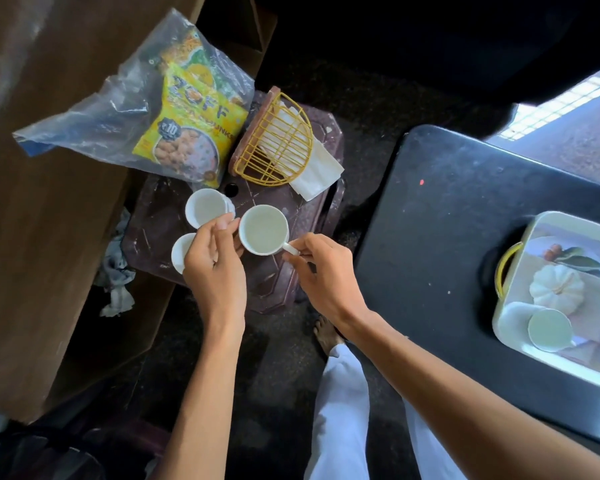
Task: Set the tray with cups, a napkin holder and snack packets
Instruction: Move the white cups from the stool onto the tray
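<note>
Pinching the handle of a white cup with our right hand, we hold it over the maroon stool; the fingers are closed tight on that handle. Our left hand reaches in beside the same cup, its fingers curled with the tips close to the cup's left wall, though we cannot tell whether they grip anything. Under and around that hand stand two more white cups: one just behind the fingertips, another half hidden by the palm.

At the far edge of the stool lies a yellow wire napkin holder, tipped on its side with white napkins sticking out of it. To its left a clear plastic bag holds yellow snack packets.

Well apart, on the dark worktop to our right, sits the pale tray with a yellow handle, and one white cup is already in it.
</note>
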`<state>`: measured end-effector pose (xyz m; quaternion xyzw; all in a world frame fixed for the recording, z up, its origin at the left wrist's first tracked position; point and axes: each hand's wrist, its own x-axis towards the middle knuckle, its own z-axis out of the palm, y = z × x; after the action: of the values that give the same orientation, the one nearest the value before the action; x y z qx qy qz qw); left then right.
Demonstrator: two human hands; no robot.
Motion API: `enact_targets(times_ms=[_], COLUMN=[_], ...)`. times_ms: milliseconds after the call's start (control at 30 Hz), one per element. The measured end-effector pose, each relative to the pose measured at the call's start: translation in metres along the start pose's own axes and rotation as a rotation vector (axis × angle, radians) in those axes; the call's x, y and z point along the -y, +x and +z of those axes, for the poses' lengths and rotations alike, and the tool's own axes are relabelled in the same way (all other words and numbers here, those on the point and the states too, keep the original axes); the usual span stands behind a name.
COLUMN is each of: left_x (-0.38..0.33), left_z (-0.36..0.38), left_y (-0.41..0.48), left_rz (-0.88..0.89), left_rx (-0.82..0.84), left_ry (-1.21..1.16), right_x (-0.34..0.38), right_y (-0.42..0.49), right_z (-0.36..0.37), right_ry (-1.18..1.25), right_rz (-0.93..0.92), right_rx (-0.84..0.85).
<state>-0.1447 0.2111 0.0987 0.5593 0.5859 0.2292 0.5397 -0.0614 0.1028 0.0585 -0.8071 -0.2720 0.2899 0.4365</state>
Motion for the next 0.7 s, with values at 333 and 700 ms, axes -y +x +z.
enact_targets(times_ms=[333, 700], left_x=[-0.005, 0.016], left_z=[0.033, 0.165], left_y=[-0.072, -0.21], left_rz=[-0.052, -0.049], left_rx=[0.19, 0.408], left_ry=[-0.099, -0.037], right_x=[-0.02, -0.102], right_y=[-0.045, -0.157], right_z=[-0.1, -0.233], right_ry=[-0.023, -0.105], right_rz=[-0.1, 0.148], right_rx=[-0.049, -0.383])
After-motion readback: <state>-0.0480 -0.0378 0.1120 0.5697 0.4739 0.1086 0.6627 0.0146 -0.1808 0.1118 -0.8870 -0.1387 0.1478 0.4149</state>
